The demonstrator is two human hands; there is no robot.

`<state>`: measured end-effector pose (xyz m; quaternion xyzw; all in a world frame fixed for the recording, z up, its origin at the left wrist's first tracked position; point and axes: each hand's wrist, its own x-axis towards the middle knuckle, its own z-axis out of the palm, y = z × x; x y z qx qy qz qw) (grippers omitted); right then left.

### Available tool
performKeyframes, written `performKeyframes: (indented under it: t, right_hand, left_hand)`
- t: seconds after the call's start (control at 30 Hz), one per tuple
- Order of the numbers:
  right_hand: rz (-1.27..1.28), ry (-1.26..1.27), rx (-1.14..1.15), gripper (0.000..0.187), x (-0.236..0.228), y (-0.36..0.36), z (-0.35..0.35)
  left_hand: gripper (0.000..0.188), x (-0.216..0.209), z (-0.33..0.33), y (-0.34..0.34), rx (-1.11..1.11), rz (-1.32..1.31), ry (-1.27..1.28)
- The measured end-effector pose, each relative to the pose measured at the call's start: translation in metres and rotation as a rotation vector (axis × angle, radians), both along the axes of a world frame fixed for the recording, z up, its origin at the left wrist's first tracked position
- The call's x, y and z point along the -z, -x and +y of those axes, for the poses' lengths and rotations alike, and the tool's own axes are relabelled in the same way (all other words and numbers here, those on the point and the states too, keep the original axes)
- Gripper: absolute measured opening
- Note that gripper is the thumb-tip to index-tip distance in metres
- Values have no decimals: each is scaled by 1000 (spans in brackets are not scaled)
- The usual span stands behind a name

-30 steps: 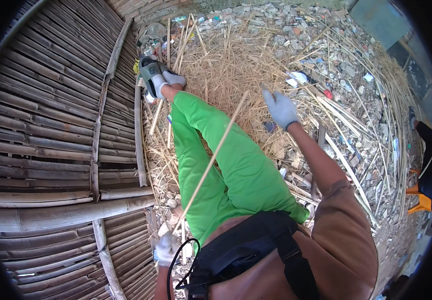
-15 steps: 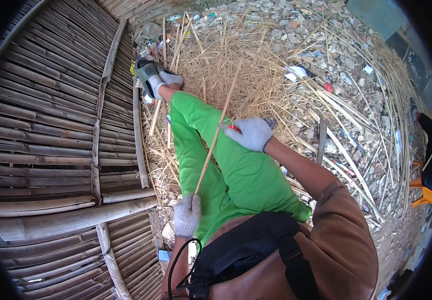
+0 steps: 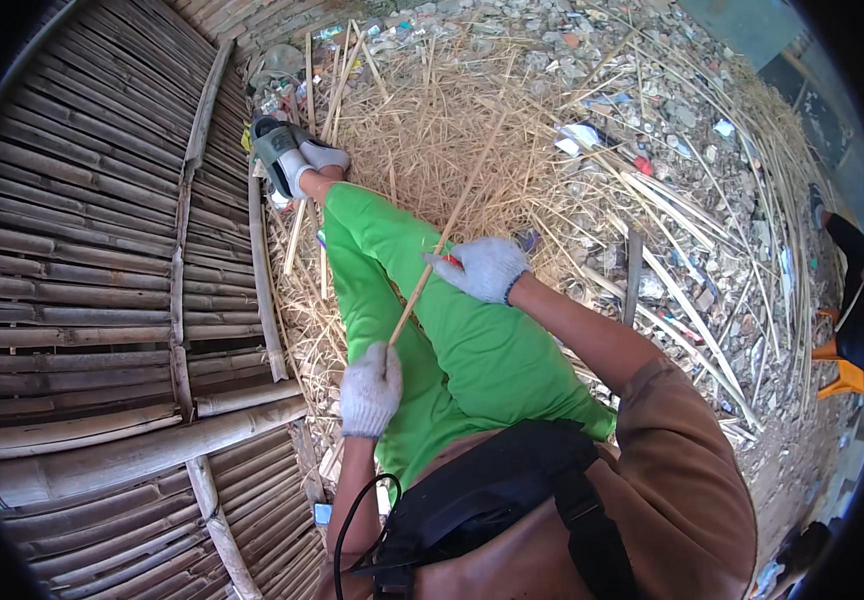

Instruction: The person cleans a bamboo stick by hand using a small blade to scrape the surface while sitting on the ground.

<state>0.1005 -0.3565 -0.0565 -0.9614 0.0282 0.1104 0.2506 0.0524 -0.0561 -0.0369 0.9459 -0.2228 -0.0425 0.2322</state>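
A thin, pale bamboo strip (image 3: pixel 469 187) slants across my green-trousered legs, its far end out over the straw. My gloved left hand (image 3: pixel 371 390) is closed round the strip's near end. Further along, my gloved right hand (image 3: pixel 484 268) grips a small red-handled knife (image 3: pixel 452 262) against the strip near my knee. Most of that knife is hidden by the fingers, and its blade is hard to make out.
Bamboo-slat wall (image 3: pixel 82 270) runs along the left. Straw-like shavings (image 3: pixel 432 140) cover the ground ahead. Rubble and long split strips (image 3: pixel 687 310) lie to the right. A person's dark-clothed leg (image 3: pixel 852 260) and an orange stool (image 3: pixel 840 368) show at the far right.
My left hand has moved forward and slightly left with the strip, nearer my right hand. My right hand has shifted slightly left. The whole view has shifted a little.
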Motion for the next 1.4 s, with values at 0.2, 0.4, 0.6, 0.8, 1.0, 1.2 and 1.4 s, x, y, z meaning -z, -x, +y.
performKeyframes:
  t: [0.2,0.4,0.6,0.8,1.0,1.2,1.4]
  right_hand:
    - [-15,-11,5,86,11,0,-2]
    - [-53,15,-17,85,14,0,-3]
    - [-99,35,-10,80,27,-4,-5]
    - [-157,-188,391,71,19,-11,-48]
    - [-340,-420,349,65,5,4,-46]
    - [-85,-62,71,77,15,2,-24]
    - [-72,0,-17,77,22,1,-9]
  left_hand:
    - [19,-7,79,52,-17,-19,2]
    - [15,4,168,114,-50,-118,-52]
    - [15,36,311,200,-35,-339,-270]
    - [22,23,300,219,-195,-292,-87]
    - [27,16,130,115,-206,257,112]
    - [21,18,32,25,20,63,169]
    - [27,10,-13,-13,34,23,67]
